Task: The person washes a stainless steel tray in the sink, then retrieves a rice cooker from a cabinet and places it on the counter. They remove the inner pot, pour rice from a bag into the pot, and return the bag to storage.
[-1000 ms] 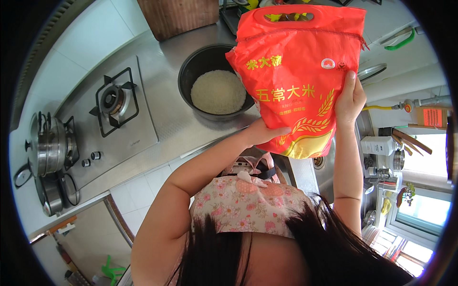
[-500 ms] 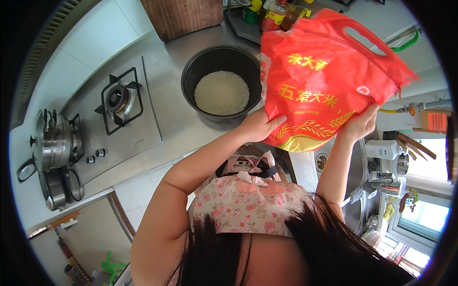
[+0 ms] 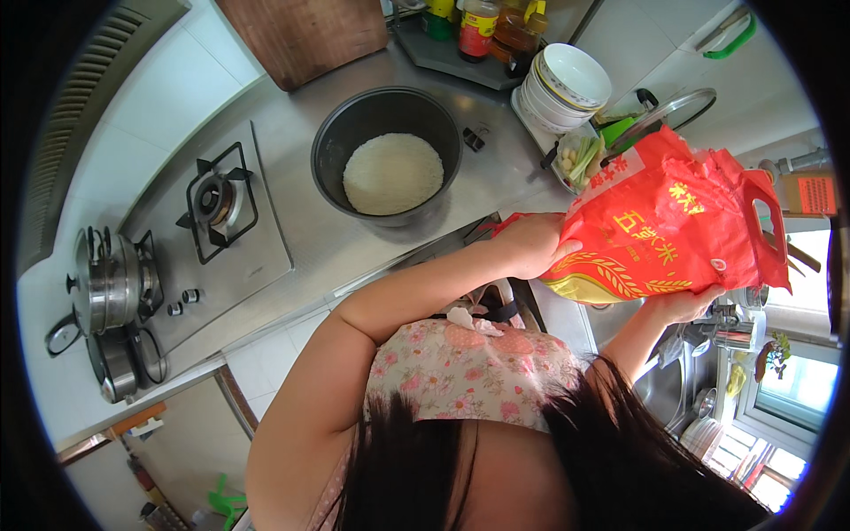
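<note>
A red plastic rice bag [image 3: 651,226] with a cut-out carry handle is held out over the counter at the right. My left hand [image 3: 534,246] grips its near left side, the thumb lying across the front. My right hand [image 3: 686,305] supports the bag's lower right edge; part of its fingers is hidden behind the bag. Left of the bag, a black round pot [image 3: 387,99] stands upright on the steel counter. White rice [image 3: 393,174] covers its bottom.
A gas stove [image 3: 212,208] lies left of the pot, with a steel steamer pot [image 3: 106,279] on its far-left burner. Behind stand a wooden cutting board [image 3: 301,40], sauce bottles [image 3: 479,28] and stacked bowls [image 3: 567,84]. A sink [image 3: 660,389] is at the right.
Both hands have carried the rice bag to the right, away from the pot, tilting its handle end rightward. The bowls and tray behind it have come into view.
</note>
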`<state>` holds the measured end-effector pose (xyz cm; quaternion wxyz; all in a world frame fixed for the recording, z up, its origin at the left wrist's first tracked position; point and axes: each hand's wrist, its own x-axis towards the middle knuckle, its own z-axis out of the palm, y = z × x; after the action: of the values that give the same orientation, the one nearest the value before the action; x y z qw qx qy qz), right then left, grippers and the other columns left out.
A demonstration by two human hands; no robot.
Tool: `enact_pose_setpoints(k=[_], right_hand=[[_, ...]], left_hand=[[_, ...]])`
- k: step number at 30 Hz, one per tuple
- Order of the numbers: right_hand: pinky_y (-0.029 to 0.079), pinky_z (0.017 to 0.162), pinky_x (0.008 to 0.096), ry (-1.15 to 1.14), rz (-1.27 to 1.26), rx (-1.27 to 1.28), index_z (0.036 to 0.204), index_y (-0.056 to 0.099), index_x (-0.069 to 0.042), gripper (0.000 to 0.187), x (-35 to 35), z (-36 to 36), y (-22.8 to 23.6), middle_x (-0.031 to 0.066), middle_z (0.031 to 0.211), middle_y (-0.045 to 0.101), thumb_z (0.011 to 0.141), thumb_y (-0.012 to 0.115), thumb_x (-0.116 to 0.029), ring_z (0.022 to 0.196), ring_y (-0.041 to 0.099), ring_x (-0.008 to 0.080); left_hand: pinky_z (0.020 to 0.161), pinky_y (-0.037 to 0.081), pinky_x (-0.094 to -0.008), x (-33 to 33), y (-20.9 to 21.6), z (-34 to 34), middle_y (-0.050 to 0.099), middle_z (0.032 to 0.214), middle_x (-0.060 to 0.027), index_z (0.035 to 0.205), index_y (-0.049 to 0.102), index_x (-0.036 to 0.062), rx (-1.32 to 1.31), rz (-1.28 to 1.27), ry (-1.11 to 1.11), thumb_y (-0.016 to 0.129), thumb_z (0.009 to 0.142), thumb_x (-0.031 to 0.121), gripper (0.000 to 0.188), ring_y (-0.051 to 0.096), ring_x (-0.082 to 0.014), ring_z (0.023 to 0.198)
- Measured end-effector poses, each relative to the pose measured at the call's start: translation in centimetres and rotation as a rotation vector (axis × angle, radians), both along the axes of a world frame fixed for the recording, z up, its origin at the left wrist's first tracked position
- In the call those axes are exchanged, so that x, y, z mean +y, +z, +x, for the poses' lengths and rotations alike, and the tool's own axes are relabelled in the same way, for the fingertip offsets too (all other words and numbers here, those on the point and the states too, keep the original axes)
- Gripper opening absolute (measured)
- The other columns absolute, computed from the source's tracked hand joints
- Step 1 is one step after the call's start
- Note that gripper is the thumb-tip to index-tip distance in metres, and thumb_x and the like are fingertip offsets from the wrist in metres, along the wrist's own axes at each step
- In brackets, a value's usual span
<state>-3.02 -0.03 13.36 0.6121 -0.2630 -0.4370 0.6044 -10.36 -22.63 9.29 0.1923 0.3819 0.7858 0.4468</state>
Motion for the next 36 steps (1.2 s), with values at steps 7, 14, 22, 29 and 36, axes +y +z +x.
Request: enact_pose_setpoints(k=[7,14,22,29,36], right_hand=[[0.047,0.087,0.0391,0.182,-0.050,0.014,0.118,0.049,0.004,0.052,2.7,2.5,-4.5,0.0146,0.119,0.051,0.093,0.041,-0.041,0.104,0.054,0.0264],[0.044,0.089,0.0356,0.391,0.008,0.059,0.116,0.050,0.001,0.043,5.5,3.2,-6.9,0.0100,0.111,0.056,0.094,0.044,-0.036,0.102,0.054,0.0209],[0.044,0.089,0.0343,0.476,0.093,0.023,0.121,0.046,0.000,0.040,6.7,3.7,-4.8,0.0104,0.117,0.054,0.094,0.045,-0.031,0.104,0.054,0.0209],[0.049,0.080,0.0282,0.384,0.138,0.058,0.108,0.059,0.001,0.025,7.7,3.2,-1.6,0.0091,0.101,0.064,0.090,0.056,-0.015,0.090,0.061,0.0163],[0.046,0.080,0.0247,0.460,0.087,0.074,0.104,0.062,0.001,0.022,7.7,3.4,0.4,0.0070,0.098,0.064,0.088,0.058,-0.013,0.087,0.060,0.0118]], left_hand=[[0.090,0.041,-0.0406,1.5,-6.6,1.5,0.052,0.114,-0.0242,0.127,0.036,-0.0014,-0.005,-0.089,-0.021,0.056,0.086,0.033,0.057,0.050,-0.0387,0.104],[0.106,0.025,-0.0395,0.7,-0.6,-2.6,0.025,0.142,-0.0233,0.142,0.010,0.0036,-0.105,0.368,0.123,0.070,0.075,0.040,0.097,0.027,-0.0306,0.132],[0.071,0.042,-0.0215,3.4,5.0,-4.9,0.059,0.096,-0.0031,0.113,0.056,0.0007,-0.329,0.628,-0.023,0.058,0.089,0.021,0.032,0.052,-0.0071,0.084],[0.052,0.036,-0.0172,4.4,8.0,-3.2,0.057,0.067,0.0042,0.094,0.066,-0.0023,-0.152,0.748,0.219,0.057,0.090,0.016,0.021,0.045,-0.0005,0.060],[0.055,0.037,-0.0168,3.6,9.2,-3.0,0.058,0.072,0.0044,0.095,0.066,-0.0023,-0.220,0.725,0.179,0.058,0.089,0.016,0.021,0.045,-0.0008,0.064]])
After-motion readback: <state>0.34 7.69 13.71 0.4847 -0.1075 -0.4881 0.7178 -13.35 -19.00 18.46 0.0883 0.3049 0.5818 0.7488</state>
